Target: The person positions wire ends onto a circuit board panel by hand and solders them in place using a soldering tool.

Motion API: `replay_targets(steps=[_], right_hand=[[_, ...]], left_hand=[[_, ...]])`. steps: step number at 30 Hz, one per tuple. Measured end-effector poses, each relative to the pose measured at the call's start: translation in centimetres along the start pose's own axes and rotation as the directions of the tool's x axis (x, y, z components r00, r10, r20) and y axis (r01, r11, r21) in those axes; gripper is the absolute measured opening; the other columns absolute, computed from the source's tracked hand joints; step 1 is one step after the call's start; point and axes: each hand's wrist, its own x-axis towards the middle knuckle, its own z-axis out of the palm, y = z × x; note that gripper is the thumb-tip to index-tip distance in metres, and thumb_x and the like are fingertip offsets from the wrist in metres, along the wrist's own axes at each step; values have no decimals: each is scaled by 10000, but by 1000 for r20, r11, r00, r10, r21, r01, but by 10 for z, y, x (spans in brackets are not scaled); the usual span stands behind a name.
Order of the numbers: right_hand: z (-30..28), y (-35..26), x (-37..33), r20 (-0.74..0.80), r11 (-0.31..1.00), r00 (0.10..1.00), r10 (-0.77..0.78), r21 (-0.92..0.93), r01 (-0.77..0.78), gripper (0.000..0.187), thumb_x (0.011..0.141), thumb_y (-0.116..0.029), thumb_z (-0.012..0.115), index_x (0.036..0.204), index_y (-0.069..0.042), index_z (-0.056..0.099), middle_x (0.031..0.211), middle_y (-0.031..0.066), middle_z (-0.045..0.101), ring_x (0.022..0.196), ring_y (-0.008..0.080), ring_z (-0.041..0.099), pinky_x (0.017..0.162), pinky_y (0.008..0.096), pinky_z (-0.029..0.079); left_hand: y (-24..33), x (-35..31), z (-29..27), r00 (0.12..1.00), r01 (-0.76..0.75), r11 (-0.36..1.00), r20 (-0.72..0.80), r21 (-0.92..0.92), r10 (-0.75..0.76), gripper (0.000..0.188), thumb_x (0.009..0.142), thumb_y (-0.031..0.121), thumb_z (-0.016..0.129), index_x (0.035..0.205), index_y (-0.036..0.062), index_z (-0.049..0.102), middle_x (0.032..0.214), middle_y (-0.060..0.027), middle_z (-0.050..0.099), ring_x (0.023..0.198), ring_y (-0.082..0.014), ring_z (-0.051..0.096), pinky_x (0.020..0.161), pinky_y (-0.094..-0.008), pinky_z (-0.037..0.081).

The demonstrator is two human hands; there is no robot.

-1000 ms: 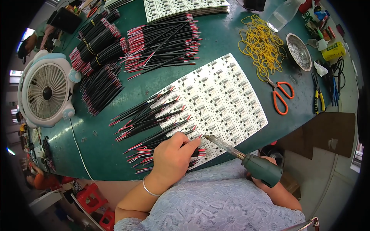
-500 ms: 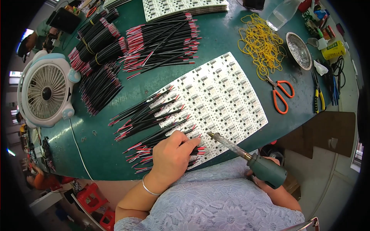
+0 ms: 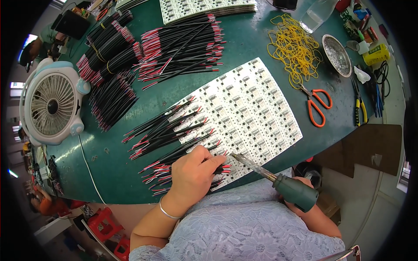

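A white circuit board panel (image 3: 257,100) with rows of small parts lies on the green table in front of me. Black wires with red and white ends (image 3: 167,124) run in groups onto its left edge. My left hand (image 3: 196,172) is closed over the near wires, thumb and forefinger pinching a wire at the board. In my right hand (image 3: 302,191), mostly hidden behind the handle, is a soldering iron (image 3: 296,192) with a dark green grip. Its tip is close to the pinched wire end; whether they touch, I cannot tell.
Loose black wires (image 3: 183,50) and tied bundles (image 3: 106,52) lie at the far left, by a white fan (image 3: 52,104). To the right are yellow rubber bands (image 3: 296,50), orange-handled scissors (image 3: 320,108), a metal bowl (image 3: 337,56) and yellow-handled pliers (image 3: 360,111). More panels (image 3: 209,11) are stacked at the back.
The soldering iron in my right hand has moved slightly left, bringing its tip nearer to the fingers of my left hand. My left hand has hardly moved.
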Motion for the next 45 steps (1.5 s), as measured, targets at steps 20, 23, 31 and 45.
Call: replay_targets(steps=[20,23,31,45], right_hand=[[-1,0,-27,-5,627,903,431,721,-295,425,891,-232,623,1175,47,473,1075,182,628,705,219,655,646,329,529],[-1,-13,-14,-48,611,854,518,720,-330,711,833,-500,664,1287,6,455,1055,107,626,658,163,618,572,274,488],[-1,-9,-26,-45,558,819,571,754,-347,695,805,-524,685,1219,13,534,1047,104,645,633,155,617,591,282,498],[-22,-12,-6,76,949,982,173,253,-187,136,823,-94,591,903,-4,653,777,126,654,661,260,649,585,335,516]], left_hand=[[3,-2,-4,999,-9,1000,34,30,8,373,605,-85,648,916,110,717,735,-47,536,657,-205,569,544,-306,460],[5,0,-13,995,21,995,97,-102,-11,360,629,-72,650,946,92,694,761,-72,549,731,-229,575,607,-330,471],[36,-8,-31,997,-44,999,57,16,43,336,664,10,699,955,83,548,744,-77,569,607,-285,557,536,-392,422],[20,-23,15,994,-106,980,-3,166,108,225,764,86,613,982,74,668,708,-38,445,553,-186,513,461,-312,414]])
